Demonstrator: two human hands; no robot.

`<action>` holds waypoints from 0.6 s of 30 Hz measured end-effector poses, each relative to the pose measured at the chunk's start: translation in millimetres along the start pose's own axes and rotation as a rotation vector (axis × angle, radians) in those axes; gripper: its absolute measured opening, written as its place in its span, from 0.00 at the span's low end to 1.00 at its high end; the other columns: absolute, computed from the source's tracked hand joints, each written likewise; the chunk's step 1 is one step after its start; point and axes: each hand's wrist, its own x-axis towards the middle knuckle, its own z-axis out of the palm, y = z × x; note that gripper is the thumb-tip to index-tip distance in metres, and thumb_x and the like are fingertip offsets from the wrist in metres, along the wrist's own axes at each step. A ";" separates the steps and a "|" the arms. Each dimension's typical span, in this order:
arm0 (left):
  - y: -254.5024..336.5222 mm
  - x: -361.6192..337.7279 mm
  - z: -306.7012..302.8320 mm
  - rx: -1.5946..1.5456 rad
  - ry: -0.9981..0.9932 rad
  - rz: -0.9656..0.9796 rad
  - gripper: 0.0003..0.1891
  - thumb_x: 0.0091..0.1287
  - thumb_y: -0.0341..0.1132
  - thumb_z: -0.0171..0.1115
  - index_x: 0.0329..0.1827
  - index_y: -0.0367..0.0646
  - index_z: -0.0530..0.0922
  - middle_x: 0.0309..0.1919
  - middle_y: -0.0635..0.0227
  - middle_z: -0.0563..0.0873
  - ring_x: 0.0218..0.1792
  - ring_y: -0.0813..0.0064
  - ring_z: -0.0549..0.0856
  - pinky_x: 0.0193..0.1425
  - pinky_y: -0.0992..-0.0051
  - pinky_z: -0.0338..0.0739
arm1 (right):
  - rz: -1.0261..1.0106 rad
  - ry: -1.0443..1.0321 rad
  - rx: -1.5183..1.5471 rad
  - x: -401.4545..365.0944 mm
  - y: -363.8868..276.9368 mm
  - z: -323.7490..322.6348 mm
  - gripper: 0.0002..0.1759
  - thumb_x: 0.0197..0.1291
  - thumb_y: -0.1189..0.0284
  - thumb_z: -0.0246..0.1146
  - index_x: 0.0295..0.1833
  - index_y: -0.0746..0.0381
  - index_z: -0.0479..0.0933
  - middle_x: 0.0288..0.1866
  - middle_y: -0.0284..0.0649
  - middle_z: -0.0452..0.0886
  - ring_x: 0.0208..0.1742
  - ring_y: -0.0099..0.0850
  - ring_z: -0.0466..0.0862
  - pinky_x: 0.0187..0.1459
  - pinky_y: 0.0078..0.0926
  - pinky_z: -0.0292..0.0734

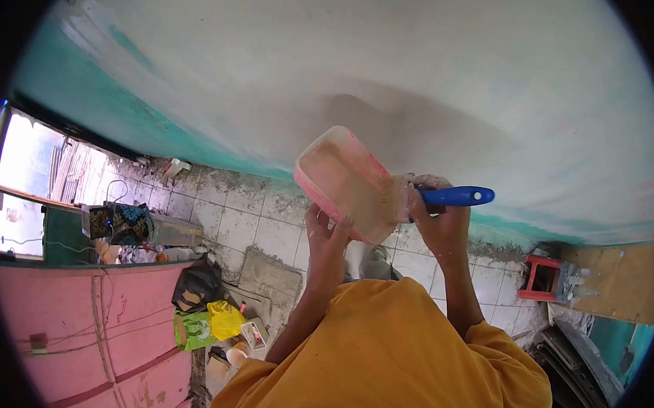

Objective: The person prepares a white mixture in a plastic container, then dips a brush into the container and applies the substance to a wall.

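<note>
**Head view, near to far.** Nearest the camera are the shoulders of a yellow shirt [377, 355], with both forearms rising from it.

The left hand [327, 232] grips a pink plastic tub [344, 181] from below. The fingers curl over its lower rim and the thumb lies against the side. The tub's long axis runs diagonally, from upper left to lower right. Its open face is turned toward the camera, and its inside is coated in a pale beige film, possibly paint or plaster.

The right hand [435, 215] is closed in a fist around a paintbrush [454, 195], just beside the tub's lower right corner. The brush's long axis lies nearly level. The blue handle points right, past the fist, and the bristle head points left, resting on the tub's rim. The hands are near each other but apart.

Below and beyond the hands lies a grey tiled floor [269, 214]. On it, at left, are a black bag [197, 282], a yellow bag [225, 319] and a green bag [192, 330]. At right stands a red frame [538, 276]. Farthest is a white wall [379, 56] edged with a teal band.
</note>
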 end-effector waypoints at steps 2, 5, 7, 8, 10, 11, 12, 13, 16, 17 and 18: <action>4.5 8.7 -1.7 -0.010 -0.002 -0.018 0.35 0.68 0.35 0.63 0.71 0.36 0.52 0.65 0.56 0.70 0.63 0.67 0.76 0.59 0.64 0.82 | 0.011 0.078 0.034 4.2 -4.3 0.7 0.11 0.61 0.75 0.68 0.47 0.70 0.81 0.35 0.40 0.85 0.31 0.22 0.85 0.31 0.18 0.80; 9.7 26.5 -17.7 -0.003 -0.044 -0.029 0.35 0.69 0.36 0.63 0.71 0.36 0.52 0.64 0.55 0.71 0.63 0.67 0.76 0.59 0.63 0.82 | -0.007 0.175 0.061 5.1 6.4 10.7 0.12 0.62 0.76 0.67 0.49 0.70 0.80 0.35 0.39 0.85 0.31 0.20 0.83 0.31 0.17 0.79; 16.2 39.7 -29.7 0.003 -0.094 -0.053 0.35 0.69 0.36 0.63 0.71 0.36 0.52 0.64 0.55 0.71 0.62 0.66 0.76 0.59 0.63 0.82 | 0.029 0.243 0.096 4.9 9.2 21.9 0.12 0.62 0.76 0.67 0.49 0.70 0.79 0.35 0.38 0.84 0.30 0.19 0.82 0.31 0.17 0.78; 19.5 45.6 -37.2 0.008 -0.125 -0.063 0.35 0.69 0.36 0.63 0.71 0.36 0.52 0.64 0.55 0.71 0.62 0.66 0.76 0.59 0.63 0.82 | 0.064 0.295 0.140 3.3 9.6 28.5 0.12 0.63 0.76 0.67 0.49 0.70 0.79 0.34 0.38 0.84 0.30 0.19 0.81 0.30 0.17 0.78; 28.8 60.3 -53.8 0.063 -0.224 -0.058 0.35 0.68 0.36 0.63 0.71 0.36 0.52 0.64 0.55 0.71 0.62 0.65 0.77 0.59 0.62 0.82 | 0.069 0.399 0.150 1.1 11.7 42.9 0.12 0.63 0.75 0.68 0.49 0.70 0.79 0.33 0.37 0.83 0.29 0.18 0.80 0.30 0.17 0.76; 35.1 66.7 -66.1 0.072 -0.258 -0.070 0.35 0.68 0.36 0.63 0.71 0.36 0.52 0.64 0.55 0.71 0.62 0.65 0.77 0.59 0.62 0.82 | 0.086 0.466 0.167 -2.6 9.4 52.1 0.12 0.63 0.75 0.68 0.49 0.69 0.79 0.33 0.36 0.82 0.29 0.18 0.79 0.30 0.17 0.75; 41.6 74.0 -78.6 0.075 -0.296 -0.103 0.36 0.68 0.33 0.63 0.71 0.34 0.51 0.64 0.54 0.69 0.62 0.64 0.76 0.59 0.63 0.81 | 0.167 0.488 0.209 -7.3 4.0 61.3 0.11 0.65 0.72 0.68 0.49 0.67 0.79 0.35 0.34 0.81 0.33 0.18 0.78 0.32 0.18 0.75; 47.6 80.0 -88.9 0.072 -0.333 -0.134 0.37 0.67 0.30 0.63 0.72 0.32 0.50 0.64 0.53 0.68 0.63 0.63 0.75 0.58 0.64 0.81 | 0.162 0.520 0.198 -11.4 1.9 70.8 0.11 0.65 0.72 0.68 0.49 0.67 0.79 0.35 0.34 0.81 0.33 0.18 0.78 0.32 0.18 0.75; 75.3 92.5 -112.9 0.098 -0.377 -0.209 0.37 0.67 0.31 0.64 0.72 0.32 0.50 0.64 0.52 0.68 0.63 0.63 0.75 0.59 0.64 0.80 | 0.276 0.700 0.249 -14.1 12.2 98.1 0.15 0.65 0.68 0.68 0.51 0.65 0.78 0.37 0.34 0.81 0.34 0.21 0.80 0.33 0.20 0.77; 79.8 95.6 -120.0 0.101 -0.394 -0.215 0.37 0.67 0.31 0.64 0.72 0.32 0.50 0.64 0.52 0.68 0.63 0.63 0.75 0.59 0.64 0.80 | 0.307 0.806 0.377 -14.3 18.3 107.6 0.17 0.66 0.66 0.68 0.53 0.64 0.77 0.40 0.35 0.81 0.36 0.23 0.81 0.34 0.21 0.79; 83.0 99.7 -127.7 0.138 -0.395 -0.217 0.36 0.67 0.33 0.64 0.71 0.34 0.52 0.63 0.53 0.70 0.62 0.63 0.77 0.58 0.62 0.82 | 0.337 0.914 0.515 -15.0 23.7 117.5 0.19 0.66 0.65 0.67 0.56 0.64 0.75 0.44 0.36 0.80 0.37 0.26 0.83 0.36 0.22 0.81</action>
